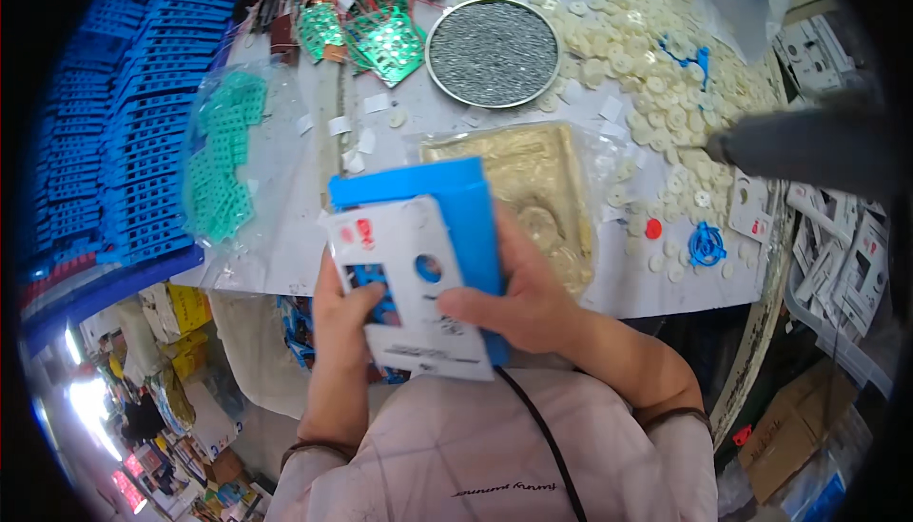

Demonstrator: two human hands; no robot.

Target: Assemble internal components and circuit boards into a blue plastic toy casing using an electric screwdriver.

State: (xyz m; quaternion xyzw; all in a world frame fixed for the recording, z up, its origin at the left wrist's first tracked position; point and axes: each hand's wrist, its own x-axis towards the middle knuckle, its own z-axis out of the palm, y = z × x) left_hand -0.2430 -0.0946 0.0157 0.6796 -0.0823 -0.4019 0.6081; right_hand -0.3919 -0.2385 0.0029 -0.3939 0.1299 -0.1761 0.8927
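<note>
A pale pinkish-grey shirt (475, 455) with faint thin lines crossing it in a triangle pattern was worn, and a short line of dark script was printed low on its front. Its short sleeves (680, 427) were finished with dark bands at the cuffs, leaving both forearms bare. A thin black cord (537, 422) was seen running down across the chest from near the collar.

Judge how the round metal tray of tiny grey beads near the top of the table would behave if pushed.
The round tray looks shallow and flat-based, so it should slide rather than tip. Its fine grey beads would probably shift and spill at a jolt. Filled like that, it is likely heavy for its size.
</note>
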